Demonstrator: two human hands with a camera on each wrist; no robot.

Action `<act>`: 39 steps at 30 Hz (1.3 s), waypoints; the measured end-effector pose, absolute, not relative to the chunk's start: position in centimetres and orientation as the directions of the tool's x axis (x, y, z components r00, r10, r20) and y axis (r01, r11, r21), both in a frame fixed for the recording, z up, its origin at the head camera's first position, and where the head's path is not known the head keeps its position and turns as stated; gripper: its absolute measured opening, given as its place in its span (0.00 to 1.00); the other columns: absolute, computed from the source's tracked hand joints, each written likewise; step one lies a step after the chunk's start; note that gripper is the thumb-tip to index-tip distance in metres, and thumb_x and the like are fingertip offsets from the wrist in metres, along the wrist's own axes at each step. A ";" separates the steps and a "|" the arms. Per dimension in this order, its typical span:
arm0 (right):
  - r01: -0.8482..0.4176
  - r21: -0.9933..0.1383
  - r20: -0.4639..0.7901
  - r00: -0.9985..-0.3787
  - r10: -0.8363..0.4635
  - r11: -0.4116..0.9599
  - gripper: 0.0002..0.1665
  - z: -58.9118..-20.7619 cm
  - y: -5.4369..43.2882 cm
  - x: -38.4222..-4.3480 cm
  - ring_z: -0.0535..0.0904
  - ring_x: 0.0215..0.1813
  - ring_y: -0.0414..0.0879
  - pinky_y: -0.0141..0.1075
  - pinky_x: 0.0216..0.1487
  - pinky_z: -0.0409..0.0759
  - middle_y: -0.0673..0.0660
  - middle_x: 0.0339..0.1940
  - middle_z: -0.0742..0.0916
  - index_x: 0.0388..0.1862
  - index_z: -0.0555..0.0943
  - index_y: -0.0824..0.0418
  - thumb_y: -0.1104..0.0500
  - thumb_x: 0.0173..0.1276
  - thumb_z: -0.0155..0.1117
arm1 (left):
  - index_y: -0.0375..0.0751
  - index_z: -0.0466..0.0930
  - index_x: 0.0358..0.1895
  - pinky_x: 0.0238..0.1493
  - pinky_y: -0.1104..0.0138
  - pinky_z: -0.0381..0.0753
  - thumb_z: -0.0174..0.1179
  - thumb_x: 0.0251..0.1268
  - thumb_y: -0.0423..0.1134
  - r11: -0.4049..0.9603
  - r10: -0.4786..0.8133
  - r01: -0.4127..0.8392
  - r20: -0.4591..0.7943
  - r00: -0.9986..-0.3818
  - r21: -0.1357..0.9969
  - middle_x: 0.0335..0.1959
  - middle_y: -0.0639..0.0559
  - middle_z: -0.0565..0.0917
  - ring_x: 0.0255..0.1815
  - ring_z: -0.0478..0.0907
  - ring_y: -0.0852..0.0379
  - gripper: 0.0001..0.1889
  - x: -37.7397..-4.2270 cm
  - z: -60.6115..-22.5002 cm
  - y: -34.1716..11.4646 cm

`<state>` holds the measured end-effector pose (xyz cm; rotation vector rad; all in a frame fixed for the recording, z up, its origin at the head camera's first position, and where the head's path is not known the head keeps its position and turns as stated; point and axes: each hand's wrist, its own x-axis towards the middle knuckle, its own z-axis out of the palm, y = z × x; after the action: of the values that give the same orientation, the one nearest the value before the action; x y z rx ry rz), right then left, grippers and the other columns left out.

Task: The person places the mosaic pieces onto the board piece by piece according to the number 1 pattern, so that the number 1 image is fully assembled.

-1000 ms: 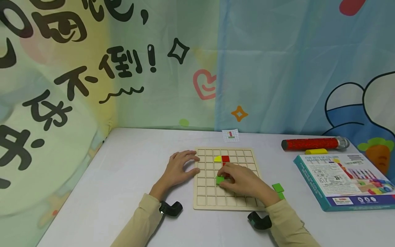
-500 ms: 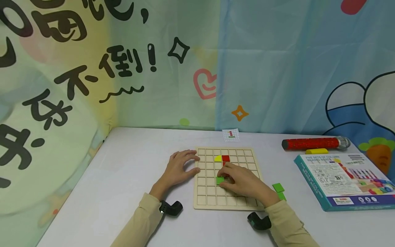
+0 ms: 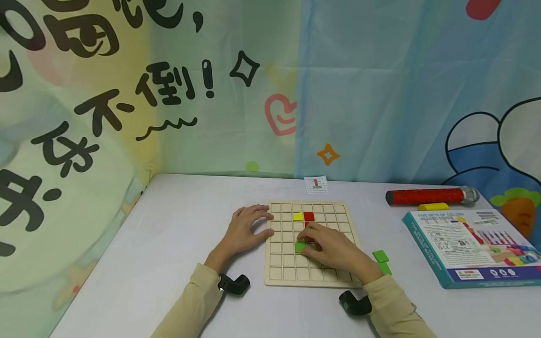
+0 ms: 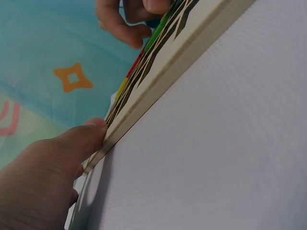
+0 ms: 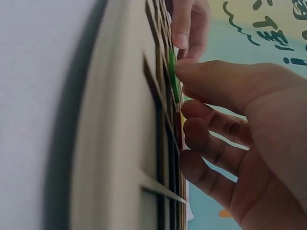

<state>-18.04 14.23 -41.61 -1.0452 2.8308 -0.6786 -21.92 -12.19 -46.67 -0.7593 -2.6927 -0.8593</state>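
Observation:
A pale wooden grid board [image 3: 281, 277] lies on the white table. In its cells sit a yellow piece [image 3: 297, 216] with a rounded corner and a red square tile [image 3: 309, 216]; more red shows beneath my right hand. My right hand [image 3: 331, 245] pinches a green square tile [image 3: 299, 247] on the board, index fingertip at its far edge and thumb at its near edge. In the right wrist view the thumb touches this green tile [image 5: 172, 72]. My left hand [image 3: 245, 230] rests at the board's left edge, fingers spread, its thumb [image 4: 91, 134] on the rim.
Behind the board lies a small printed grid card [image 3: 316, 185]. Loose green tiles [image 3: 381, 256] lie right of the board, partly beside my right wrist. Farther right are a teal-edged box [image 3: 473, 249], a red glittery tube [image 3: 427, 196] and a yellow cylinder [image 3: 433, 206].
The green tile and my right fingertips have shifted very slightly to the left. My left hand stays on the board's edge.

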 end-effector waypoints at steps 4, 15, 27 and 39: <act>-0.592 -0.424 0.107 -0.784 -0.612 0.685 0.12 -41.3 14.9 -18.1 0.72 0.34 0.35 0.29 0.36 0.72 0.44 0.37 0.80 0.45 0.81 0.53 0.53 0.64 0.64 | 0.52 0.79 0.51 0.67 0.43 0.56 0.64 0.57 0.53 0.693 0.410 0.543 0.361 -0.838 0.473 0.63 0.51 0.75 0.67 0.68 0.49 0.19 -21.9 -46.6 -12.1; -0.474 -0.535 -0.002 -0.827 -0.562 0.699 0.11 -39.9 19.4 -18.5 0.71 0.31 0.36 0.28 0.31 0.72 0.44 0.32 0.79 0.46 0.79 0.56 0.55 0.67 0.62 | 0.53 0.79 0.51 0.66 0.44 0.57 0.63 0.58 0.54 0.696 0.415 0.541 0.350 -0.840 0.473 0.63 0.52 0.75 0.67 0.68 0.50 0.19 -21.9 -46.6 -11.9; -0.245 -0.608 -0.270 -0.830 -0.487 0.755 0.12 -38.7 25.5 -19.0 0.75 0.37 0.44 0.32 0.34 0.74 0.51 0.37 0.80 0.46 0.78 0.58 0.57 0.64 0.63 | 0.53 0.79 0.51 0.67 0.43 0.55 0.63 0.57 0.53 0.706 0.401 0.524 0.342 -0.850 0.476 0.63 0.52 0.75 0.67 0.67 0.50 0.19 -22.0 -46.7 -12.2; -0.175 -0.535 -0.310 -0.869 -0.385 0.826 0.11 -39.7 27.6 -19.5 0.72 0.38 0.46 0.36 0.37 0.71 0.53 0.35 0.78 0.41 0.76 0.60 0.63 0.59 0.65 | 0.53 0.79 0.50 0.66 0.43 0.57 0.64 0.56 0.53 0.702 0.405 0.539 0.362 -0.840 0.465 0.62 0.51 0.75 0.67 0.68 0.50 0.19 -22.0 -46.8 -12.1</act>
<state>-19.46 27.55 -39.72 -0.4177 2.5980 -0.7061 -21.97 -12.12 -46.81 -0.7549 -2.6787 -0.8407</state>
